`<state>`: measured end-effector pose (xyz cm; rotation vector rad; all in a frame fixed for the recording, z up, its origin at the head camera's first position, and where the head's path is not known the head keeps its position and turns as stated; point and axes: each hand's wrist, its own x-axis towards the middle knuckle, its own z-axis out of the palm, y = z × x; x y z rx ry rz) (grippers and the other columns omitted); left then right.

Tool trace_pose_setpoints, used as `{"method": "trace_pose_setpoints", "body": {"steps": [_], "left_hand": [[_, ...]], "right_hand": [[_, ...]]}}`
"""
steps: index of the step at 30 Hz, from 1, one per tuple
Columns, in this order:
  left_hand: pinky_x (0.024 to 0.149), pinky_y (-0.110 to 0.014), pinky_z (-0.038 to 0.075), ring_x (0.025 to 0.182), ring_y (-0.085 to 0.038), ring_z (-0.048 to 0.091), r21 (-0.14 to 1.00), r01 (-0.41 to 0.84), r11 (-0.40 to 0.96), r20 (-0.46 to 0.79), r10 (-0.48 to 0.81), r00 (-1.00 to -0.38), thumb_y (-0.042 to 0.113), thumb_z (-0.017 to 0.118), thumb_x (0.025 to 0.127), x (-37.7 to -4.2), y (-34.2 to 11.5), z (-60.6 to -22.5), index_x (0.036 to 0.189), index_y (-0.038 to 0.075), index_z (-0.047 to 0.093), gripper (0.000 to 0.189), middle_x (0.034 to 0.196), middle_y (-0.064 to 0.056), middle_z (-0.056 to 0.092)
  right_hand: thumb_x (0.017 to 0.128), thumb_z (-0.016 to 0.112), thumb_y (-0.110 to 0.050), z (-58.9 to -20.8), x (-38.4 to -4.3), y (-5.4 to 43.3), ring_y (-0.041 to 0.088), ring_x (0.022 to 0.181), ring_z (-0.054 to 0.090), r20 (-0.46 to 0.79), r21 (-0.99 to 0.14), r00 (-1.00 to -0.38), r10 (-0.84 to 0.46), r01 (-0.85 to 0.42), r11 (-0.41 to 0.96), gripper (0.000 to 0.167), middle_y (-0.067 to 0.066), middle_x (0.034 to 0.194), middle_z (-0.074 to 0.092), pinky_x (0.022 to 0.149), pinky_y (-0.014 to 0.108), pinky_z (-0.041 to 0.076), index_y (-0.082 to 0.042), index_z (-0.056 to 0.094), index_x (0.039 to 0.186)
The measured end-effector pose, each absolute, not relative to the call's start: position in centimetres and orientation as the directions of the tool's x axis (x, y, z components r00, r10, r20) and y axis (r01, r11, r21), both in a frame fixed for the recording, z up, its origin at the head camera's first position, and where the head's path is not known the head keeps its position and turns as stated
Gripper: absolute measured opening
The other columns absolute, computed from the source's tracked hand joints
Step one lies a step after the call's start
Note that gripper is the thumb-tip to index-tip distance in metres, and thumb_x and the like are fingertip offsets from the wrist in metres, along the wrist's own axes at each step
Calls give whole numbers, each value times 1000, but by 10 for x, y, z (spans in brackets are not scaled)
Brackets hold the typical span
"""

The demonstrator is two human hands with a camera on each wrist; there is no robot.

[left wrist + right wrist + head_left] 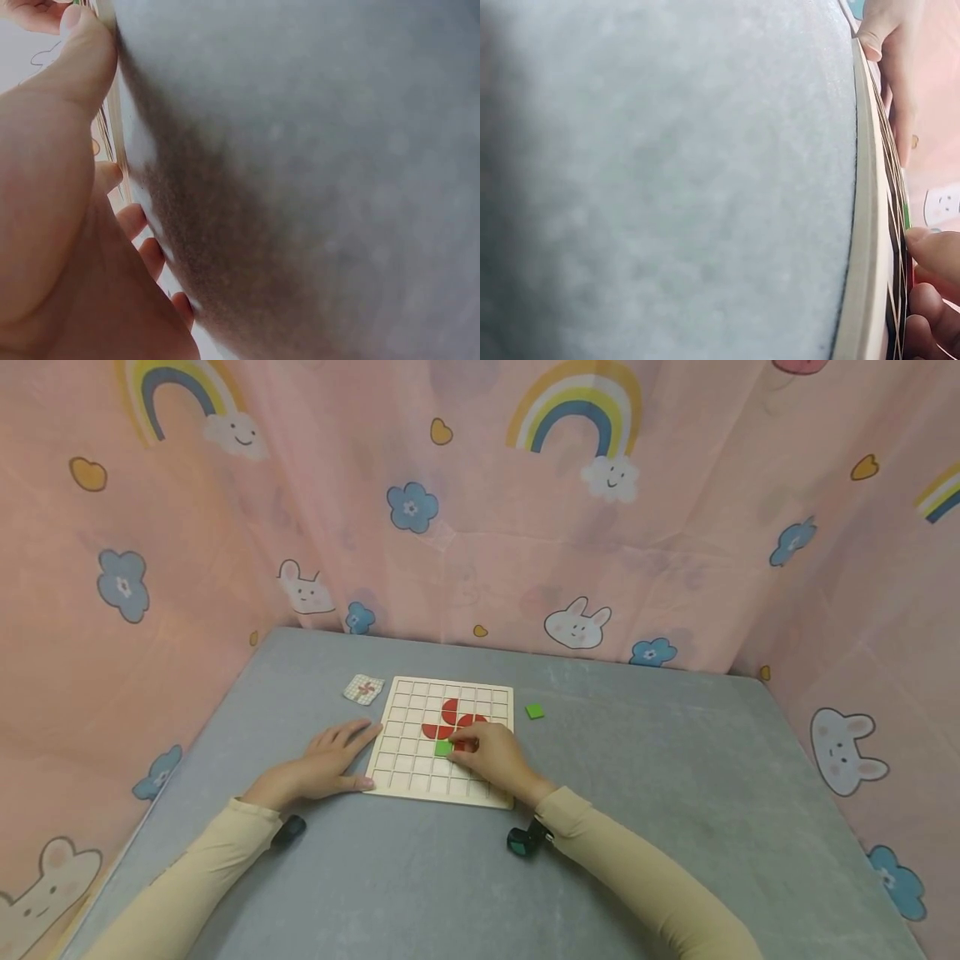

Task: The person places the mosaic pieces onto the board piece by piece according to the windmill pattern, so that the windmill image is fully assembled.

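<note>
A pale wooden grid board (397, 760) lies on the table, with red curved pieces (450, 711) in cells near its middle. My right hand (493, 756) reaches over the board from the right. Its thumb and forefinger pinch the right side of a green square tile (442, 748), which sits at a cell just below the red pieces. Part of the red pattern is hidden under this hand. With fingers spread, my left hand (322, 766) rests against the board's left edge; its thumb (82, 56) touches the near corner.
A small card (364, 689) with a red pinwheel pattern lies left of the board's far corner. Another green square tile (534, 711) is on the grey table (645, 793) to the right. A pink printed curtain (480, 568) hangs round the back and sides.
</note>
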<state>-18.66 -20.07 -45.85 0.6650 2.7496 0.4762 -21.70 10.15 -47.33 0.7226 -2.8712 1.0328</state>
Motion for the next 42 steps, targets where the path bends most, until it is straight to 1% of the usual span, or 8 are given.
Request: {"method": "trace_pose_setpoints", "body": {"steps": [8, 11, 17, 23, 28, 33, 39, 42], "left_hand": [[113, -70, 19, 145, -50, 22, 374, 387, 843, -179, 475, -862, 50, 66, 90, -186, -201, -460, 158, 11, 21, 90, 162, -22, 17], [113, -70, 19, 145, -50, 21, 379, 381, 843, -186, 473, -861, 50, 65, 90, -186, -201, -460, 158, 12, 21, 91, 163, -21, 16], [113, -69, 18, 145, -50, 22, 385, 382, 840, -187, 476, -859, 51, 65, 90, -186, -201, -461, 159, 12, 20, 91, 163, -21, 15], [114, -69, 18, 145, -49, 20, 383, 385, 839, -189, 480, -857, 53, 64, 90, -187, -202, -465, 159, 14, 18, 92, 163, -20, 15], [114, -69, 16, 145, -50, 19, 406, 392, 826, -174, 491, -854, 57, 62, 88, -189, -202, -469, 159, 14, 17, 95, 163, -20, 14], [113, -71, 17, 145, -51, 18, 415, 394, 820, -162, 493, -855, 55, 64, 88, -189, -202, -467, 159, 13, 19, 94, 163, -21, 14], [113, -71, 17, 146, -51, 19, 406, 393, 825, -164, 489, -857, 55, 64, 88, -188, -203, -465, 159, 13, 19, 94, 163, -21, 15], [112, -71, 17, 145, -51, 18, 411, 398, 820, -162, 496, -853, 57, 63, 88, -188, -203, -465, 159, 13, 18, 95, 163, -22, 14]], "right_hand": [[85, 79, -27, -472, -217, 102, 5, 64, 50, 141, -616, -893, -428, -417, 668, 24, -7, 68, 59, 61, 19, 38, -17, 77, 107], [85, 79, -23, -470, -217, 106, 7, 64, 50, 140, -651, -884, -446, -421, 631, 26, -5, 69, 59, 61, 20, 39, -14, 76, 109], [87, 77, -16, -465, -215, 122, 8, 70, 52, 136, -730, -857, -498, -426, 534, 30, 2, 77, 64, 65, 18, 43, -9, 73, 116], [88, 75, -16, -457, -205, 156, 12, 76, 54, 101, -793, -866, -489, -366, 486, 34, 5, 84, 65, 70, 23, 47, -7, 70, 121], [87, 76, -15, -451, -191, 194, 12, 83, 56, 120, -774, -884, -451, -368, 515, 38, 6, 89, 66, 76, 27, 49, -6, 69, 122], [85, 78, -19, -452, -177, 231, 12, 91, 58, 107, -749, -910, -401, -339, 569, 42, 7, 104, 69, 80, 26, 49, -11, 68, 125], [81, 82, -19, -459, -162, 269, 16, 92, 60, 175, -684, -889, -424, -419, 597, 46, 5, 102, 68, 77, 28, 49, -10, 68, 125], [79, 84, -19, -464, -153, 283, 15, 95, 60, 202, -664, -883, -423, -441, 604, 49, 4, 104, 68, 78, 26, 48, -9, 69, 125]]}}
